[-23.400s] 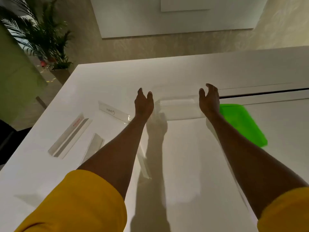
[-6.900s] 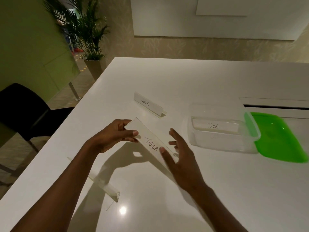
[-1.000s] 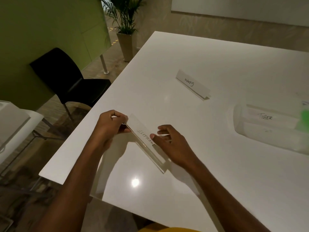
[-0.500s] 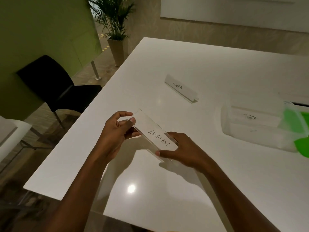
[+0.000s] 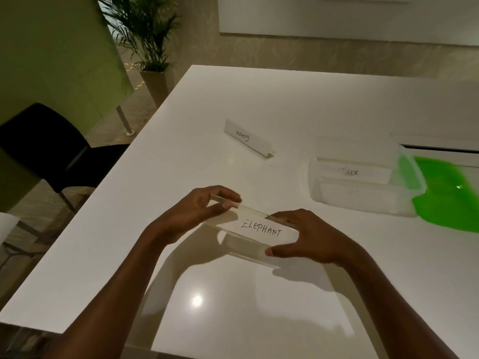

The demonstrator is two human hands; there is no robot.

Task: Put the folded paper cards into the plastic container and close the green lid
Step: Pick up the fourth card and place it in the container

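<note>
**Risk: card crushed or snagged at the rim**

ELEPHANT card [image 5: 259, 229] is pinched at both ends by left hand [image 5: 197, 211] and right hand [image 5: 308, 239], fingers curled, low over table [image 5: 259, 320]. If over-squeezed, fold could be flattened. Container [image 5: 357, 200] rim could be caught, TIGER card [image 5: 355, 173] disturbed. Green lid [image 5: 451, 193] lies off; GIRAFFE card [image 5: 246, 139] not yet loaded.

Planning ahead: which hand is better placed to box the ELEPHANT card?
Probably the right hand: it holds the end of the ELEPHANT card nearer the plastic container, which sits on that side.

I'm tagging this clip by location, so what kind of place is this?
Probably an office meeting room or lounge: a large white table, a black chair beside it, a potted palm near a green partition, and folded name-style cards like the ELEPHANT card.
</note>
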